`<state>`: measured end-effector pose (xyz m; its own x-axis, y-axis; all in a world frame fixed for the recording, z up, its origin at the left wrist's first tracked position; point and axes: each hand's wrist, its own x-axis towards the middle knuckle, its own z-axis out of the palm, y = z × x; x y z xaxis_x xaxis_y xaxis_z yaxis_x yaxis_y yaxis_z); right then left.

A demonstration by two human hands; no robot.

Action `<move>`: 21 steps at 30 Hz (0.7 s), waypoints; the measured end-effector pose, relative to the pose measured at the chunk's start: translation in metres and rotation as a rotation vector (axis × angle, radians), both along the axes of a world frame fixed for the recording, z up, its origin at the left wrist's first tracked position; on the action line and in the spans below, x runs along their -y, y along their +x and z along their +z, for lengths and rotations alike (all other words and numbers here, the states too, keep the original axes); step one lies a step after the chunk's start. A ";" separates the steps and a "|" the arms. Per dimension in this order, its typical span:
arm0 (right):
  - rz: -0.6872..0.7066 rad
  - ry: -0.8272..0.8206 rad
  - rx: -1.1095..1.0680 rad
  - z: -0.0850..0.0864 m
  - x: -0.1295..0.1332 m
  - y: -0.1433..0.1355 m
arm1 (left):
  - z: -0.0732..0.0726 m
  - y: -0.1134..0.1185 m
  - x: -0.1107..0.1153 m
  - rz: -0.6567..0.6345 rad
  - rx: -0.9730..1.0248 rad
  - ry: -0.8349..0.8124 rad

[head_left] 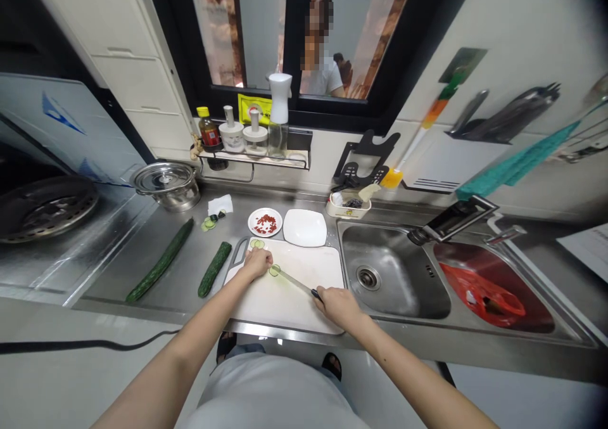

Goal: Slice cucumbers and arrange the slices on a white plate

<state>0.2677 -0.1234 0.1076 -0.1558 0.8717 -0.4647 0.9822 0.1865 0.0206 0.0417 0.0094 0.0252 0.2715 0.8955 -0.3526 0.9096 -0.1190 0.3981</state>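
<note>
The right hand [338,306] is wrapped around the handle of the knife [295,282]. The blade extends over the cutting board [308,261] toward the left hand [259,263]. The left hand is curled, fingers together, at the left part of the board; whether it grips anything cannot be told. A thin cucumber slice [274,269] is located at the blade tip, just beside the left fingers. Further cucumber slices [257,243] lie at the board's far left corner. On the bench [185,277], left of the board, lie a shorter cucumber [215,269] and a longer cucumber [161,261]. A plate of red pieces [265,222] stands behind the board, beside a square white plate [304,227].
</note>
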 end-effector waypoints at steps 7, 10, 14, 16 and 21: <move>-0.145 -0.023 -0.134 -0.006 0.004 0.017 | 0.000 0.000 0.002 -0.004 0.013 0.014; -0.322 0.035 -0.249 -0.020 0.013 0.017 | 0.000 0.000 0.003 -0.003 0.012 0.023; -0.476 0.071 -0.350 -0.041 0.026 0.010 | 0.001 0.001 0.004 0.009 0.002 0.033; -0.509 0.088 -0.372 -0.047 0.031 0.006 | 0.002 0.003 0.006 0.019 -0.005 0.036; -0.564 0.113 -0.331 -0.050 0.038 0.003 | 0.006 0.010 0.020 0.042 -0.058 0.097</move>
